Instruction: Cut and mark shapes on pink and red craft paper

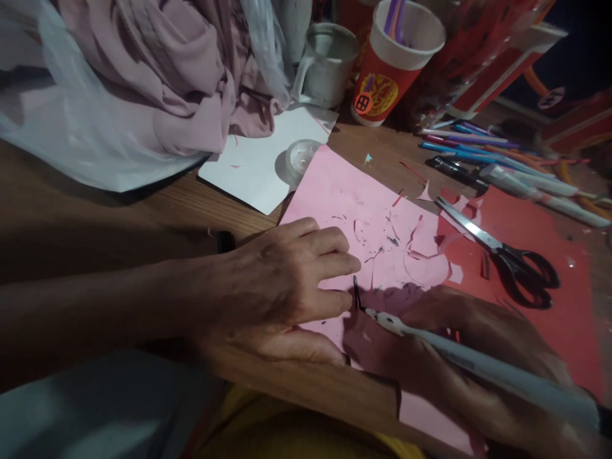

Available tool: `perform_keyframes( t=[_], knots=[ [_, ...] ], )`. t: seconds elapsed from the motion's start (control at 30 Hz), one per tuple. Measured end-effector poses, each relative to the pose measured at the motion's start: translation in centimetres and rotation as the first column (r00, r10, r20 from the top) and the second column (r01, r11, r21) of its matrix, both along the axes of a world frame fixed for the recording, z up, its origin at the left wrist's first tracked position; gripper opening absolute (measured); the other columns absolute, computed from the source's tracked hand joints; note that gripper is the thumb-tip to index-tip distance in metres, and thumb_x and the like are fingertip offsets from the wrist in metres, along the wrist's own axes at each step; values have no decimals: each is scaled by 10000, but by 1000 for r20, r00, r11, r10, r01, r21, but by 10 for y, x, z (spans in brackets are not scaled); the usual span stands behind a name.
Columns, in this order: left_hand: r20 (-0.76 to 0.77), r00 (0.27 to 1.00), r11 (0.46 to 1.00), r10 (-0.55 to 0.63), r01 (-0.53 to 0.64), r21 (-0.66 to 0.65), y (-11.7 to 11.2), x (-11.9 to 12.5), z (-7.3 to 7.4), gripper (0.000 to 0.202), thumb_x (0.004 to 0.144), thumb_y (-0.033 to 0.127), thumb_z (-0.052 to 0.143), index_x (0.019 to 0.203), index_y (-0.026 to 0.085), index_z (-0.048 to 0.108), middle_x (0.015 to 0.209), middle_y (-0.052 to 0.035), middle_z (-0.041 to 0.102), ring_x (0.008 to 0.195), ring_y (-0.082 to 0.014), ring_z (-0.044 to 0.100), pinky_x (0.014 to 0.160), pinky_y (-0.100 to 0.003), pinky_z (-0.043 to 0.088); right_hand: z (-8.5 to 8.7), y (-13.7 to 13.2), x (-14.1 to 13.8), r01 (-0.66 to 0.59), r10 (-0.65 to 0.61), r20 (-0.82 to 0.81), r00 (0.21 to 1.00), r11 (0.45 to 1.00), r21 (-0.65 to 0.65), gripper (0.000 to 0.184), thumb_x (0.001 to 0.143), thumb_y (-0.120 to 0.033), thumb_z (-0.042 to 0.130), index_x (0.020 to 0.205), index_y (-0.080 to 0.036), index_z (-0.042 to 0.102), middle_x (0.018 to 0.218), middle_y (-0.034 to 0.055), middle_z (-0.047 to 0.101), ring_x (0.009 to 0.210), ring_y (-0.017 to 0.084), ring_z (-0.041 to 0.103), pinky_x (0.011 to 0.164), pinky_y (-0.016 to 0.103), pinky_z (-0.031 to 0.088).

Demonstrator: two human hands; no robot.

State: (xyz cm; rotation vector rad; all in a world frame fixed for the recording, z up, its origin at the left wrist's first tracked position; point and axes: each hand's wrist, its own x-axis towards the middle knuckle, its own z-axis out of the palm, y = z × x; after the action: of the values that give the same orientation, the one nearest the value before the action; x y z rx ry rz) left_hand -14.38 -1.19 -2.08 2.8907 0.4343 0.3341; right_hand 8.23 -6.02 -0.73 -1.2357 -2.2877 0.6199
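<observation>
My left hand [291, 284] lies flat with its fingers spread on a pink sheet of paper [320, 197] near the table's front edge. In my right hand [468, 357] is a grey-barrelled marker [497, 368], its black tip touching the pink paper just beyond my left fingertips. A short black line [356, 292] runs from the tip. Small paper scraps [423, 239] and dark bits are scattered over the sheet. To the right, scissors [497, 248] with black handles rest, blades apart, on a red sheet of paper [540, 223].
Behind the pink sheet lie a white card [258, 166] and a roll of clear tape [301, 158]. A pink cloth in a plastic bag [109, 159] fills the back left. A metal mug [327, 67], a red paper cup [382, 76] and several pens [478, 150] are at the back.
</observation>
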Motion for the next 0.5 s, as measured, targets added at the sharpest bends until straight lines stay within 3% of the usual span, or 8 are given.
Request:
perform_keyframes(
  t=[0.17,0.27,0.4,0.5],
  knots=[
    [27,999,1000,21,-21,4,-1,1,-3,248,777,421,550,835,196,634,1002,-107,598,926,-270,490,709,-398,375,7,1,-4,72,-70,129,989,997,-9,46,774,-227,529,775,-248,570,614,-25,659,511,144,632,527,239,523],
    [44,999,1000,24,-24,0,-1,1,-4,282,779,443,536,838,186,636,1006,-111,598,935,-272,490,712,-396,371,0,1,-4,83,-85,27,996,995,58,39,758,-212,551,788,-231,567,662,-13,673,554,140,644,538,231,529],
    [31,999,1000,22,-22,-8,-1,0,-3,281,784,442,529,844,189,638,1019,-112,595,947,-275,483,718,-398,366,-13,1,-1,71,-64,-123,990,996,50,117,735,-212,593,849,-222,573,741,-2,686,592,134,651,548,229,528],
    [20,1000,1000,17,-17,-23,0,0,-1,321,799,470,491,850,188,635,1022,-116,593,941,-274,481,720,-401,363,-15,3,0,66,-63,-119,991,997,29,125,733,-217,602,854,-232,575,754,-12,685,621,130,653,559,224,530]
  ],
)
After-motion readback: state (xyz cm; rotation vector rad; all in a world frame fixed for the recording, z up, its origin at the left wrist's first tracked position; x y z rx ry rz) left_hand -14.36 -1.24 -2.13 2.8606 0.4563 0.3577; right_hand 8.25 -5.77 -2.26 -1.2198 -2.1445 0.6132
